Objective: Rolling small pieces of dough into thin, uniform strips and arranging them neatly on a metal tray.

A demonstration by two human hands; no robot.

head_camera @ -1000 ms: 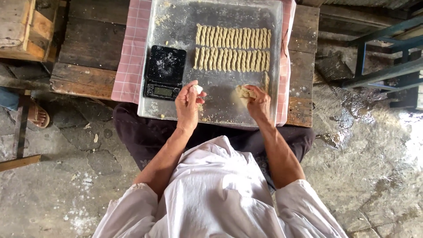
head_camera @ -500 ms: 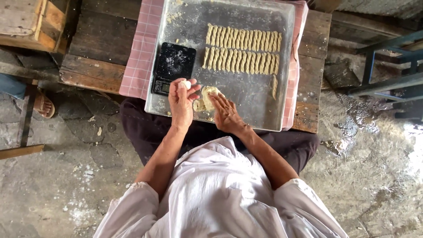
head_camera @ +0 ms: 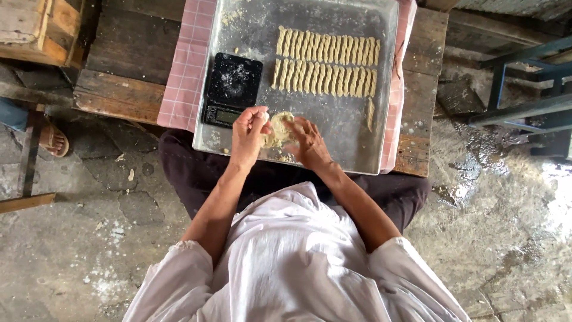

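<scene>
Dough lump (head_camera: 279,130) pinched between left hand (head_camera: 249,133) and right hand (head_camera: 307,143) over near edge of metal tray (head_camera: 351,143), hands now closer together than a moment earlier, black scale (head_camera: 233,88) beside, two rows of twisted dough sticks (head_camera: 326,62) beyond, single stick (head_camera: 370,114) lying apart.

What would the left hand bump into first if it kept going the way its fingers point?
Probably the black kitchen scale just beyond the left hand, which holds a dough lump; height above the tray is unclear.
</scene>
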